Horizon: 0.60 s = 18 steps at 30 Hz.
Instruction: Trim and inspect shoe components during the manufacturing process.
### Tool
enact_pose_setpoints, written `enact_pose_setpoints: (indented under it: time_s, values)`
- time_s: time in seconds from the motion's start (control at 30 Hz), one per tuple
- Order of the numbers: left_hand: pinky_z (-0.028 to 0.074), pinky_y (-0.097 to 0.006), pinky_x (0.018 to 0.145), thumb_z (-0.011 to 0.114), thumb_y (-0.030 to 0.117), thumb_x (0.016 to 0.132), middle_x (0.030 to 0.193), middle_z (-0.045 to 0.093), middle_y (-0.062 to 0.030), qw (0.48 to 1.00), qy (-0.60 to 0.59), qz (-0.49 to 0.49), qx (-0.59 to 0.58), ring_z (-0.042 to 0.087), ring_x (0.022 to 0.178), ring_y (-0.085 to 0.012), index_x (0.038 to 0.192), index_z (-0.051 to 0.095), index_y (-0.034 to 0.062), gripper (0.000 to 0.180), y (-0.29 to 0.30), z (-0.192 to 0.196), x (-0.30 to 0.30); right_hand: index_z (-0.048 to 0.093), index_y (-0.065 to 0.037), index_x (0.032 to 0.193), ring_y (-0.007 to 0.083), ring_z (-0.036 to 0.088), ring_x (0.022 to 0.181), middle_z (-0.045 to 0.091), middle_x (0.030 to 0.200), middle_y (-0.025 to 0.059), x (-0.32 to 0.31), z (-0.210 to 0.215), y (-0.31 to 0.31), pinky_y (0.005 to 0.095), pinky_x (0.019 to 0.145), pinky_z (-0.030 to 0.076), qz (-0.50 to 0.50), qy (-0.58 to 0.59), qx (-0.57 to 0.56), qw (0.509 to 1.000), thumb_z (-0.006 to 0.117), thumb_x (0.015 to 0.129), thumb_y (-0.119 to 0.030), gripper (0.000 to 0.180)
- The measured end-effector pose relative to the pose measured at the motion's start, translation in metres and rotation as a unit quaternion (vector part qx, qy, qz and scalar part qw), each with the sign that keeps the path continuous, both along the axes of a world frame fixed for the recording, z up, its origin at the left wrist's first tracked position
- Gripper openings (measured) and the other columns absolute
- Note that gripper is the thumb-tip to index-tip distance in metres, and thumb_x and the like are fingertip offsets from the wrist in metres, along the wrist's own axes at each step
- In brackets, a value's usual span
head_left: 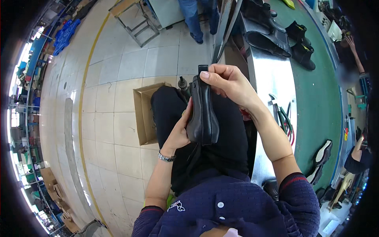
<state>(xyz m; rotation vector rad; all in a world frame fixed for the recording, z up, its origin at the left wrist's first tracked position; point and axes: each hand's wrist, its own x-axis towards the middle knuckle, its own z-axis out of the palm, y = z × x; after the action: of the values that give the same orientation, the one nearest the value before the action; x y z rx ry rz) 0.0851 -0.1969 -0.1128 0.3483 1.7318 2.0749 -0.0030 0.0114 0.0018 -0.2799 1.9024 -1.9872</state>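
A black leather boot, its wide end toward me, is held above my lap. A narrow black strip runs up its middle to a tab at the far end. My left hand is closed around its left side, with the fingers hidden behind and below it. At the far end my right hand pinches the black pull tab between thumb and fingers. Just left of the boot stands a dark metal tool or spindle, partly hidden by my leg and the boot.
An open cardboard box stands on the tiled floor by my left leg. On my right runs a metal-edged green bench with several black boots, green-handled pliers and a black-and-white shoe part. A wooden-topped stool and another person's legs are ahead.
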Motion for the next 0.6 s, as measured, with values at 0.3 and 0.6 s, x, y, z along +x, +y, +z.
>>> enact_pose_setpoints:
  time_s: [0.3,0.6]
  values:
    - [0.020,-0.033,0.116,0.076,-0.006,0.070,0.160,0.015,-0.0102,0.999,-0.034,-0.004,0.041,0.025,0.144,-0.0192,0.155,0.003,0.0085,0.114,0.001,-0.021,-0.001,0.058,-0.002,0.128,0.0083,0.060,0.081,0.063,0.104,0.0063,0.013,-0.026,0.012,0.0242,0.073,0.051,-0.047,-0.018,-0.085,0.995,0.061,0.096,-0.025,0.039]
    - [0.031,-0.033,0.109,0.064,0.038,0.093,0.139,0.047,-0.0087,0.983,-0.143,0.102,0.055,0.042,0.129,-0.0180,0.146,0.033,0.0035,0.070,0.018,0.025,-0.019,0.050,-0.001,0.137,0.0150,0.059,0.105,0.058,0.123,0.0111,0.052,-0.048,0.021,0.0289,0.091,0.047,-0.047,-0.009,-0.001,0.999,0.061,0.096,-0.024,0.048]
